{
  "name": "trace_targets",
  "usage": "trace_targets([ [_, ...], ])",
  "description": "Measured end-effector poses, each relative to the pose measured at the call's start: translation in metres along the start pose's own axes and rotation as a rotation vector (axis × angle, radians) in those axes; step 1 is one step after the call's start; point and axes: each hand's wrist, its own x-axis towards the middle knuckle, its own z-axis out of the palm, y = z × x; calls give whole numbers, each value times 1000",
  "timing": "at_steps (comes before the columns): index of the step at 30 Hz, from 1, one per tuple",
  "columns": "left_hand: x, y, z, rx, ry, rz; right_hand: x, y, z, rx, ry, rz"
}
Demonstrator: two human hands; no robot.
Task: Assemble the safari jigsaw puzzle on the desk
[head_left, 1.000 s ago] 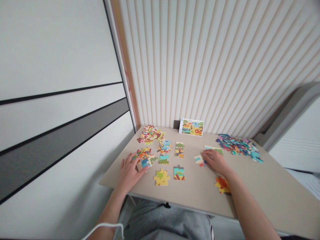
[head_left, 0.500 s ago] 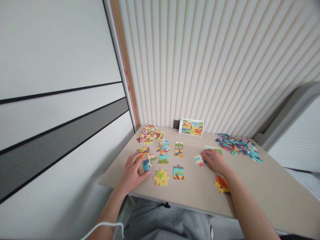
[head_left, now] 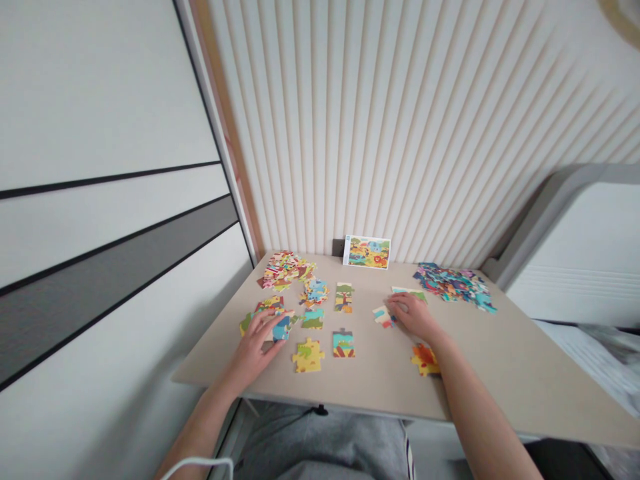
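Note:
My left hand [head_left: 256,343] is over a cluster of jigsaw pieces at the table's left, fingers spread. A blue puzzle piece [head_left: 281,328] shows between its thumb and fingers. My right hand [head_left: 414,317] is closed, its fingertips at the edge of a small joined section of puzzle pieces [head_left: 383,316] in cream, blue and red; part of that section is hidden. Nearby lie a tree section [head_left: 344,297], a green and blue section [head_left: 313,319], a yellow piece [head_left: 309,355], a crocodile section [head_left: 343,345] and an orange lion section [head_left: 425,360] beside my right forearm.
A picture card [head_left: 367,252] of animals leans at the back of the table [head_left: 370,383]. Loose pieces form a red and yellow pile [head_left: 285,268] and a blue one [head_left: 315,292] at left, and a purple-teal pile [head_left: 455,285] at right. A green-edged strip [head_left: 410,292] lies behind my right hand.
The view has swung a little to the right, so everything sits further left. My left hand has shifted slightly over the cluster, uncovering green pieces at its left. My right hand stays at its puzzle section.

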Motion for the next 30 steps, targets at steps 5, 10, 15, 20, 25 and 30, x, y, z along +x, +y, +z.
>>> trace_targets([
  [5,18,27,-1,-148,-72,-56,1,3,-5,-24,105,78],
  [10,49,60,11,-375,-210,-86,1,0,-11,83,157,175],
  [15,96,92,39,-453,-355,72,4,-17,-10,396,146,169],
  [20,141,117,81,-478,-502,107,1,-41,-15,643,-39,116],
  [25,164,120,130,-518,-534,43,-2,-50,-15,774,-132,111],
  [30,164,111,167,-629,-377,-24,4,-39,-6,841,-70,190],
])
